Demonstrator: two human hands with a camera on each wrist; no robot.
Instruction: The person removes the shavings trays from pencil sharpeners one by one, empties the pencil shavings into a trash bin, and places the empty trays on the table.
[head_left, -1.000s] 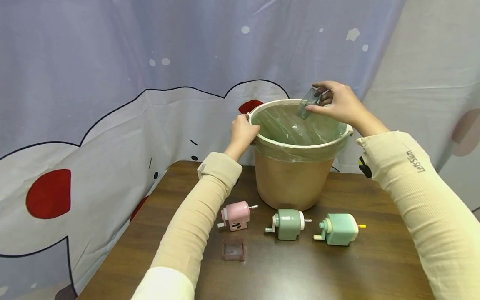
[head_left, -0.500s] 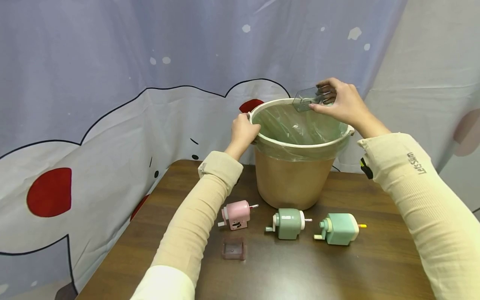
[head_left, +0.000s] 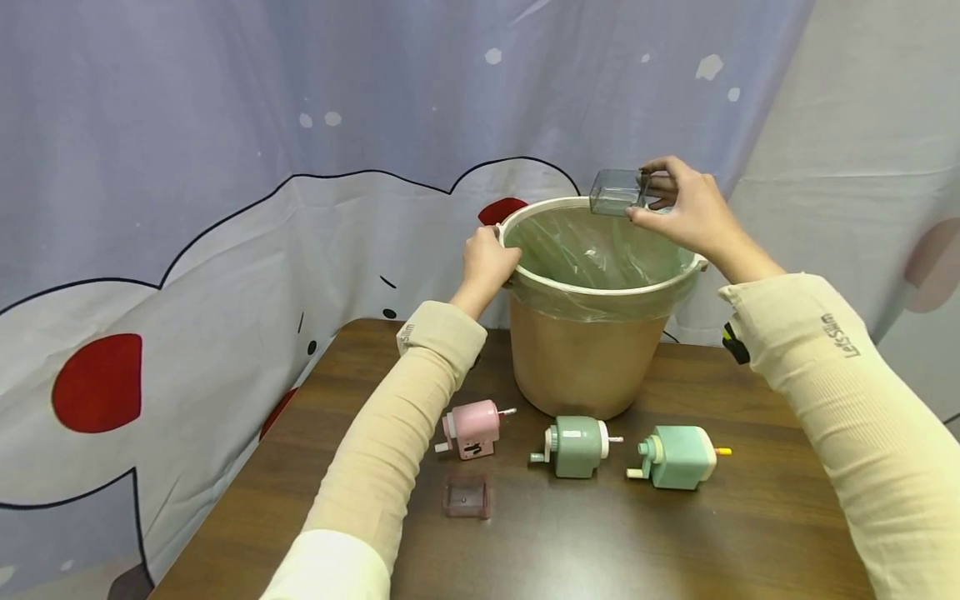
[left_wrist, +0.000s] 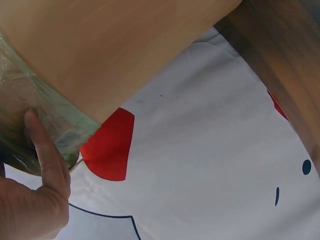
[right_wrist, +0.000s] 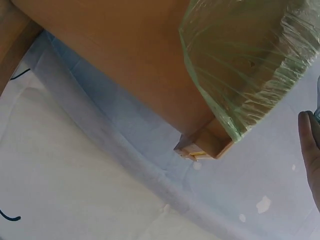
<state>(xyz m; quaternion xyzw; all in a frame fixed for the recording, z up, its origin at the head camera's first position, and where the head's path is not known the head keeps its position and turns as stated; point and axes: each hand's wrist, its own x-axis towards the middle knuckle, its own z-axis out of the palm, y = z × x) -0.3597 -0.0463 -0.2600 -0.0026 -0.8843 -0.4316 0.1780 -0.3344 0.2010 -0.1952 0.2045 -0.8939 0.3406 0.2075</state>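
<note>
My right hand (head_left: 686, 204) pinches a clear greyish plastic box (head_left: 617, 193), likely a sharpener's shavings drawer, between thumb and fingers. It is held over the far rim of a beige bucket (head_left: 585, 358) lined with a thin green plastic bag (head_left: 600, 250). My left hand (head_left: 486, 265) grips the bucket's left rim, thumb on the near side; in the left wrist view its fingers (left_wrist: 47, 155) lie against the bag. In the right wrist view only some fingers (right_wrist: 311, 150) show at the right edge.
On the wooden table (head_left: 600, 550) before the bucket stand a pink crank pencil sharpener (head_left: 476, 429), a dark green one (head_left: 579, 448) and a light green one (head_left: 681, 458). A small reddish transparent drawer (head_left: 467, 497) lies nearer me. A patterned curtain (head_left: 225, 208) hangs behind.
The clear box has turned from steeply tilted down to nearly level and risen slightly, with my right hand shifting a little right. My left hand stays on the rim.
</note>
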